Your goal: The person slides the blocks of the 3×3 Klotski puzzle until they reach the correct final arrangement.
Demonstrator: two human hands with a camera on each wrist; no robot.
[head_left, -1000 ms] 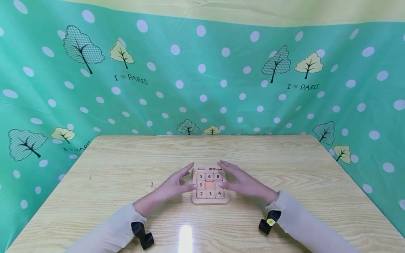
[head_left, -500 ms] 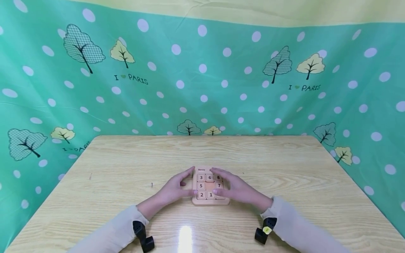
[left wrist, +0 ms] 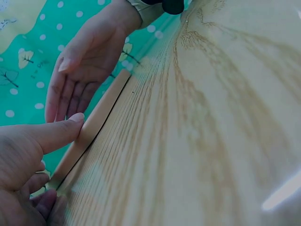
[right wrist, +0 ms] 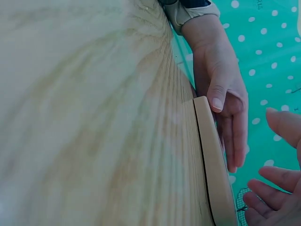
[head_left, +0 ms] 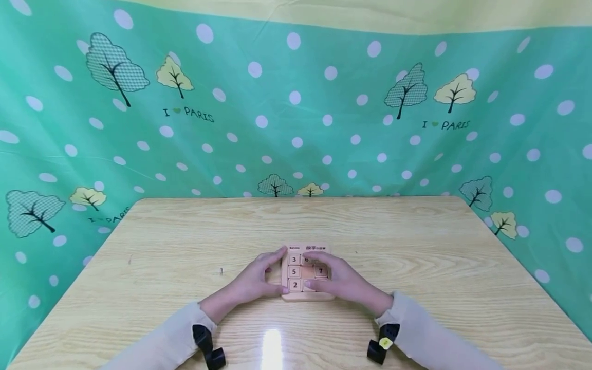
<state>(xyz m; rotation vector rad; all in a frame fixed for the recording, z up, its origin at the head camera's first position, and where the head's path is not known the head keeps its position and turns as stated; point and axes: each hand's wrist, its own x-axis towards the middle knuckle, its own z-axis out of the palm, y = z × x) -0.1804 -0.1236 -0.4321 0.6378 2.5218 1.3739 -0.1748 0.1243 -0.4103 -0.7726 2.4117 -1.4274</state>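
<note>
- Presently, the left hand (head_left: 252,280) is not closed; its straight thumb and fingers rest at the left edge of the number puzzle (head_left: 307,272).
- Also the right hand (head_left: 344,277) is relaxed, its thumb and fingers apart over the puzzle's right part.
- The puzzle lies flat on the wooden table (head_left: 393,226).
- Behind hangs a green dotted cloth (head_left: 296,123).

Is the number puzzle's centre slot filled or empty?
Empty: in the head view, the slot shows bare, without a tile, between the 5 and the 7.
</note>
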